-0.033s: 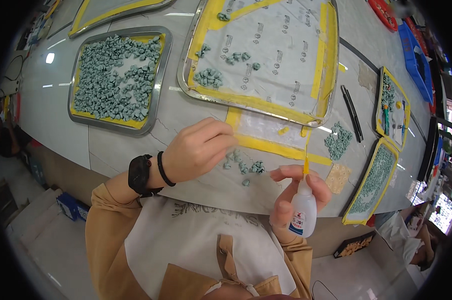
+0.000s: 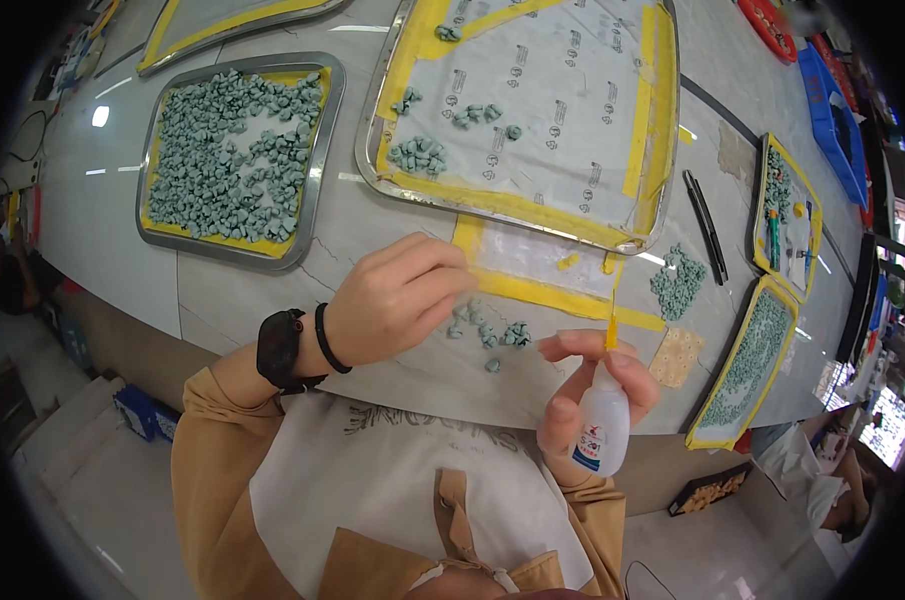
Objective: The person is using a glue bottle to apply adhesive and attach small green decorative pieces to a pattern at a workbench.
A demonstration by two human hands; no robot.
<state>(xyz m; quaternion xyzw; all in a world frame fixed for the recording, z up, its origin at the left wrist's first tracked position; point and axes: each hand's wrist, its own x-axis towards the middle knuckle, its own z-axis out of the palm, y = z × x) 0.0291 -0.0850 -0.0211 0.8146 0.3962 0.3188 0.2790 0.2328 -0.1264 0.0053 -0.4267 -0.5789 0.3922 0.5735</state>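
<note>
My left hand [image 2: 397, 300] is closed, its fingertips pressed together just above the table; anything they pinch is hidden. Beside those fingertips lie several small grey-green folded pieces [image 2: 488, 335], loose on the tabletop. My right hand [image 2: 597, 390] grips a small white glue bottle [image 2: 604, 430], upright and slightly tilted, with its thin yellow nozzle [image 2: 612, 325] pointing up between the fingers. Beyond both hands, a clear sheet edged in yellow tape [image 2: 532, 255] sticks out from under a large metal-rimmed tray [image 2: 512, 212]. A few grey-green pieces [image 2: 417, 155] rest on that tray's paper lining.
At the left stands a metal tray [image 2: 327, 130] heaped with the same pieces. Right of the sheet are a pile of tiny green pieces [image 2: 678, 282], a black pen [image 2: 705, 228] and a beige patterned square [image 2: 676, 357]. Two yellow-edged trays [image 2: 740, 365] line the right edge; a blue bin [image 2: 830, 125] sits beyond.
The glue bottle has shifted slightly to the left in my right hand and leans a little more. My left hand stays almost in place.
</note>
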